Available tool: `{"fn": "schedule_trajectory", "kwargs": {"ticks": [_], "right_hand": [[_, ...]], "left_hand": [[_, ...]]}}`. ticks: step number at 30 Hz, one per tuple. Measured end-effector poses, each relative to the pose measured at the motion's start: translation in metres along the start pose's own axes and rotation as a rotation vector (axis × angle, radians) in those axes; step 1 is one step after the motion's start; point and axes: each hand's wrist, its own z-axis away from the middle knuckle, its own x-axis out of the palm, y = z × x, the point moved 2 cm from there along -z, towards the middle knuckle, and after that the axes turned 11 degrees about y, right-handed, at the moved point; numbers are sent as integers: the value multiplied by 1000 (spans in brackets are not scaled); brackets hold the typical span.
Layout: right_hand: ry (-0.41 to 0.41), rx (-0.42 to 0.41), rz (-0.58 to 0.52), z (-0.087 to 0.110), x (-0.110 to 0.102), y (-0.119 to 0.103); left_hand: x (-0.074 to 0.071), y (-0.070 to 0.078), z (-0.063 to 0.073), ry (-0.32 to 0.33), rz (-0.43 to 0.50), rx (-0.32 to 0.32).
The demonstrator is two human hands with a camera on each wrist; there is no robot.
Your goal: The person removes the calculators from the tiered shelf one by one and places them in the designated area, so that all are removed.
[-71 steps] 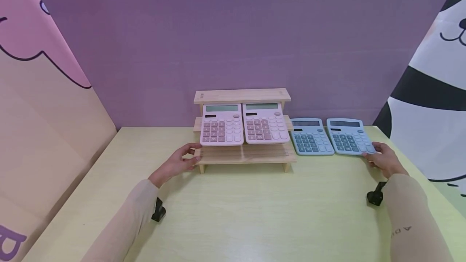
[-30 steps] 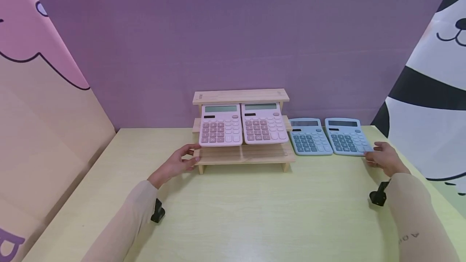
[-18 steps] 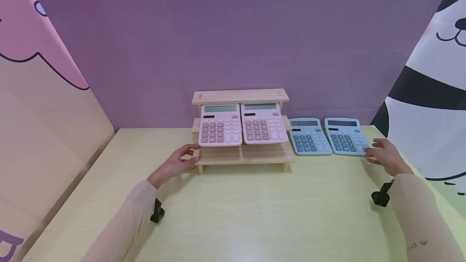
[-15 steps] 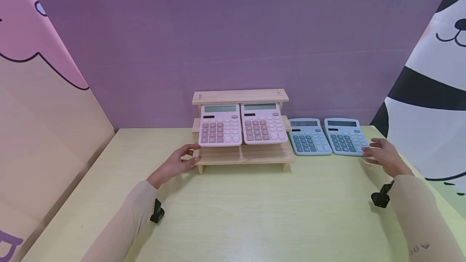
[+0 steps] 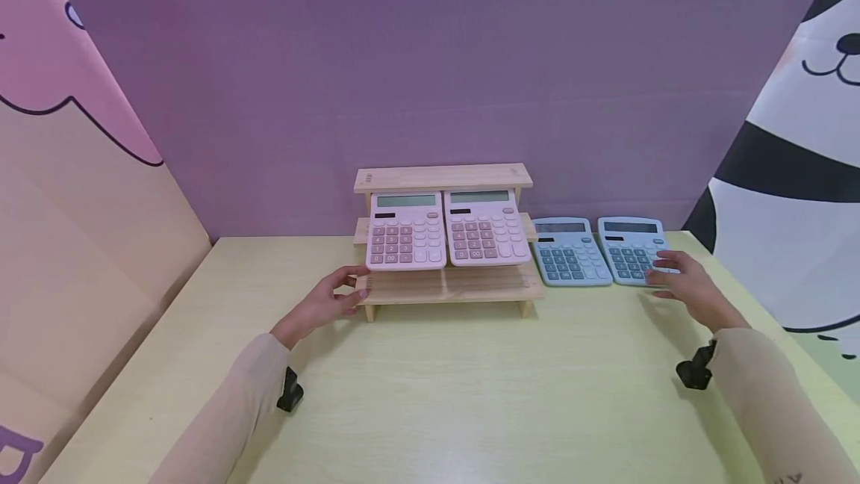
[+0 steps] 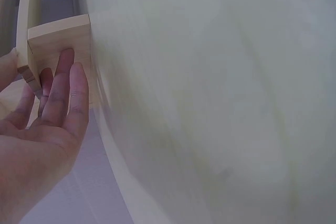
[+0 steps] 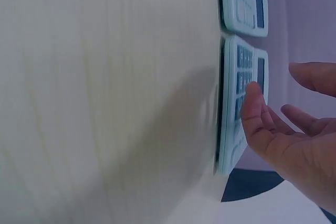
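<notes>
My left hand (image 5: pixel 321 308) holds the left end of the lowest tier of a wooden stepped rack (image 5: pixel 446 287). In the left wrist view its fingers (image 6: pixel 61 90) lie against the rack's leg (image 6: pixel 63 38), the thumb on the board's other side. Two pink calculators (image 5: pixel 406 234) (image 5: pixel 488 230) stand side by side on the rack, tilted back. On the table to the right lie two blue calculators (image 5: pixel 571 254) (image 5: pixel 628 251). My right hand (image 5: pixel 692 290), fingers spread and holding nothing, hovers over the right one's lower right keys.
The pale wooden table (image 5: pixel 457 394) runs up to a purple backdrop (image 5: pixel 430 58). Printed side panels stand left (image 5: pixel 80 208) and right (image 5: pixel 799 245), the right one close to my right hand. Black wrist cameras hang under both sleeves (image 5: pixel 290 390).
My right hand has come off the right blue calculator's corner, drifted slightly right, then swung left over its keys. The left hand, rack and calculators stay put.
</notes>
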Motion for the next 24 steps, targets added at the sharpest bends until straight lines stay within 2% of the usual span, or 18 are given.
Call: {"fn": "schedule_trajectory", "kwargs": {"ticks": [9, 24], "right_hand": [[-42, -41, -4, 6, 20, -15], [-103, -56, -149, 21, 52, -41]], "left_hand": [[0, -1, -1, 0, -9, -2], [0, 0, 0, -1, -7, -8]]}}
